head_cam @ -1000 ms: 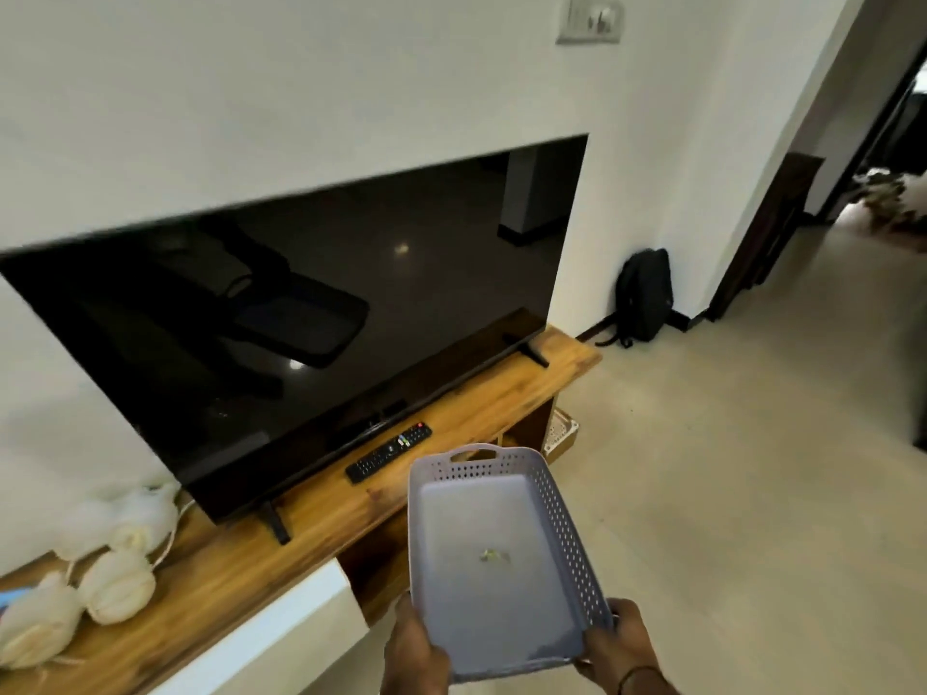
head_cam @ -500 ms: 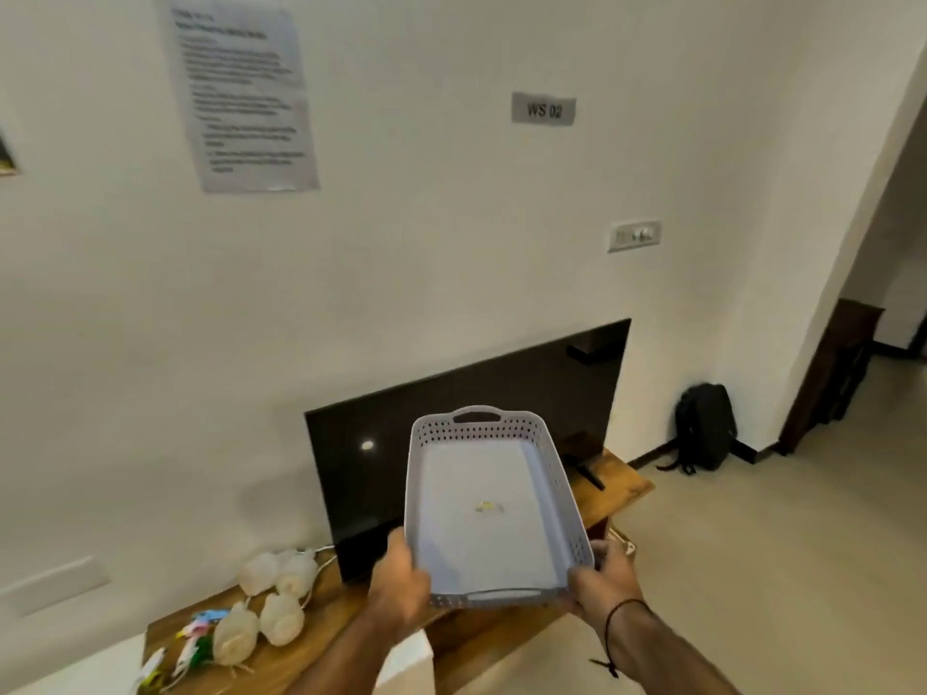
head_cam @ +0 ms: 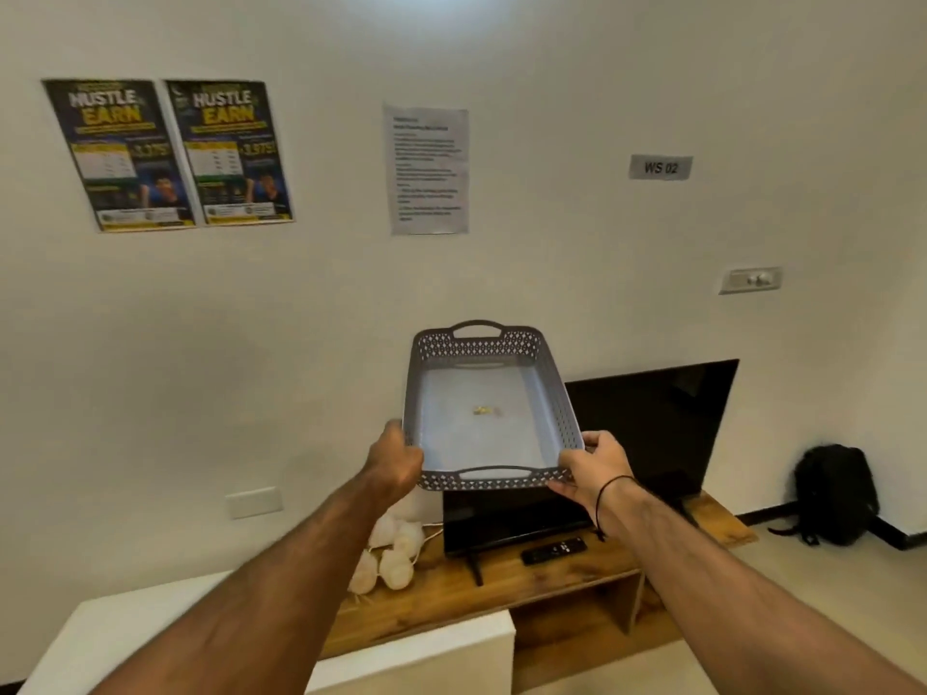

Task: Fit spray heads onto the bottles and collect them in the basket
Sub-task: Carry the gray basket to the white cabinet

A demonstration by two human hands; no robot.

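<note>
Holding one grey plastic basket (head_cam: 489, 408) out at arm's length, we grip its near corners: our left hand (head_cam: 396, 459) curls round the left corner, our right hand (head_cam: 594, 466) pinches the right. It hangs in open air before the white wall, above the wooden bench's (head_cam: 552, 589) left half, well apart from it. Its walls are perforated lattice, its floor smooth, with two slot handles and a small yellowish scrap inside. On the bench we count one black television (head_cam: 647, 433), one remote (head_cam: 554, 550) near its front edge, and several pale round lumps (head_cam: 391, 559) at its left end.
</note>
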